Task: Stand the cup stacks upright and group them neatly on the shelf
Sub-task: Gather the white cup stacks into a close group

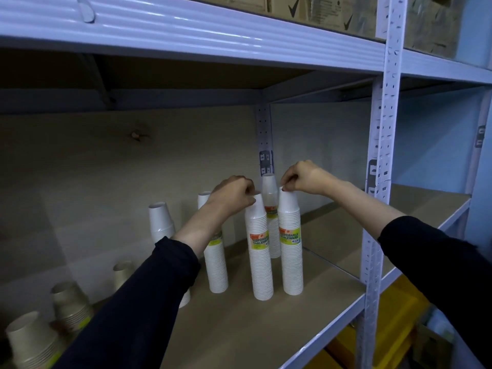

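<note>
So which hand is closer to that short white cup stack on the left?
Left. The left hand grips a tall stack just right of the short white stack; the right hand pinches the rightmost stack, farther away.

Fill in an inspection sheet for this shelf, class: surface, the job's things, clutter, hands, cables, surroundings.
Surface: brown shelf board in a pale metal rack.
Job's things: middle stack and right stack of white cups stand upright side by side; other white stacks stand behind and to their left; tan cup stacks sit apart at the lower left.
Clutter: nothing seen.
Hands: left hand pinches the top of the middle stack; right hand pinches the top of the right stack.
Cables: nothing seen.
Surroundings: cardboard boxes on the shelf above; yellow bins below; perforated upright at the right.
</note>
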`<state>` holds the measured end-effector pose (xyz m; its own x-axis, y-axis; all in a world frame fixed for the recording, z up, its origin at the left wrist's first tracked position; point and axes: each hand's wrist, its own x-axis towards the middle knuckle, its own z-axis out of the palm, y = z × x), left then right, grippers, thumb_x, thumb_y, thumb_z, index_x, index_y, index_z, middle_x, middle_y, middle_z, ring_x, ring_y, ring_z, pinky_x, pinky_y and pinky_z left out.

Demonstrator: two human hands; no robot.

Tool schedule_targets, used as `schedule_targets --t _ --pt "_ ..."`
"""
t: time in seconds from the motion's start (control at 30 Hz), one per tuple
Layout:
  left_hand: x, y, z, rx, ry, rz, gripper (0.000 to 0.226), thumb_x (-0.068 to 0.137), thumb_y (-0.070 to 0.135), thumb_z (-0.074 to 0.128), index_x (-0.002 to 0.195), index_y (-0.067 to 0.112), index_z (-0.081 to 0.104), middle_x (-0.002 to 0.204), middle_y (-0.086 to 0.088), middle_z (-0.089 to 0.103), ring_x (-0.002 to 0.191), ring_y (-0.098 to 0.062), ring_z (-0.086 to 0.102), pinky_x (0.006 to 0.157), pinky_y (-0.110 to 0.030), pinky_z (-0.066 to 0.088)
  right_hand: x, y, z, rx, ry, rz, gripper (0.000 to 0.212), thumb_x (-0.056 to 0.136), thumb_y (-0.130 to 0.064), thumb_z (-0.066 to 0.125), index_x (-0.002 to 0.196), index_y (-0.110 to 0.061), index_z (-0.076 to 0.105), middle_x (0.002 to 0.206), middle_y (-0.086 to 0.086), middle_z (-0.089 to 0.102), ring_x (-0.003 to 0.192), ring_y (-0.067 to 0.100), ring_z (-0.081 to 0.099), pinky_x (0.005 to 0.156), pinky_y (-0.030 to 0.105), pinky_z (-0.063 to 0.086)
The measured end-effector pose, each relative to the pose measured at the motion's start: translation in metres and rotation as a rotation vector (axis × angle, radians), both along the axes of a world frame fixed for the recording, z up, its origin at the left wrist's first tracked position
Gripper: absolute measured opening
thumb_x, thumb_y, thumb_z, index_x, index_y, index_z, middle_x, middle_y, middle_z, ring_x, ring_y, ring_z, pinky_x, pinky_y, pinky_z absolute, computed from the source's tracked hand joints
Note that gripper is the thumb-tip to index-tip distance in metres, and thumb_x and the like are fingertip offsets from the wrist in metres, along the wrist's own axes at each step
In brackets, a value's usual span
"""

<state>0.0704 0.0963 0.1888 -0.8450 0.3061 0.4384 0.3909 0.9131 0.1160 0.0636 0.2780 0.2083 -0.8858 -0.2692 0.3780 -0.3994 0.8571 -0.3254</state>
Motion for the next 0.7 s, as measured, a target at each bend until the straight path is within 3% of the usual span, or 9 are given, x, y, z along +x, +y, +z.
schedule_targets --t 0.2,0.3,0.4,0.47,0.57,0.7 --pt "0.02 -0.024 0.006 0.044 0.059 0.066 0.028 0.088 0.019 0.056 0.113 0.008 0.062 0.117 -0.012 0.062 0.107 -0.026 0.058 0.083 -0.03 0.044 0.011 -0.019 0.004 -0.091 0.028 0.044 0.029 0.085 -0.013 0.065 0.111 -0.002 0.067 0.118 0.013 0.067 0.108 0.023 0.062 0.094 0.027 0.046" --pt "0.031 -0.045 0.007 0.09 0.094 0.124 0.029 0.086 0.015 0.057 0.113 0.006 0.062 0.119 -0.013 0.062 0.11 -0.027 0.057 0.089 -0.028 0.045 0.014 -0.04 0.006 -0.153 0.031 0.08 0.03 0.084 -0.011 0.065 0.112 0.0 0.067 0.119 0.014 0.067 0.11 0.023 0.061 0.092 0.021 0.043" --pt "0.039 -0.067 0.007 0.163 0.104 0.207 0.029 0.086 0.013 0.058 0.113 0.007 0.063 0.12 -0.013 0.062 0.109 -0.028 0.058 0.089 -0.029 0.046 0.01 -0.064 0.005 -0.246 0.052 0.118 0.029 0.08 -0.011 0.069 0.107 0.001 0.069 0.114 0.016 0.069 0.11 0.026 0.062 0.097 0.029 0.045" --pt "0.043 -0.081 0.006 0.205 0.109 0.266 0.029 0.086 0.014 0.058 0.115 0.009 0.062 0.121 -0.012 0.061 0.109 -0.027 0.059 0.09 -0.032 0.047 0.008 -0.079 0.003 -0.348 0.044 0.146 0.03 0.078 -0.01 0.071 0.105 0.002 0.069 0.112 0.018 0.069 0.109 0.028 0.063 0.093 0.028 0.047" --pt "0.045 -0.103 0.003 0.252 0.137 0.35 0.032 0.087 0.015 0.06 0.117 0.007 0.06 0.123 -0.013 0.06 0.11 -0.028 0.059 0.091 -0.033 0.047 0.005 -0.103 -0.002 -0.439 0.023 0.173 0.031 0.078 -0.009 0.071 0.107 0.004 0.067 0.113 0.018 0.068 0.108 0.028 0.062 0.075 0.014 0.044" --pt "0.042 -0.123 -0.001 0.32 0.138 0.429 0.037 0.086 0.017 0.062 0.12 0.003 0.059 0.125 -0.017 0.058 0.11 -0.032 0.059 0.091 -0.034 0.046 -0.006 -0.134 -0.011 -0.445 0.002 0.147 0.039 0.078 -0.013 0.072 0.112 0.002 0.065 0.118 0.018 0.066 0.109 0.029 0.061 0.097 0.03 0.046"
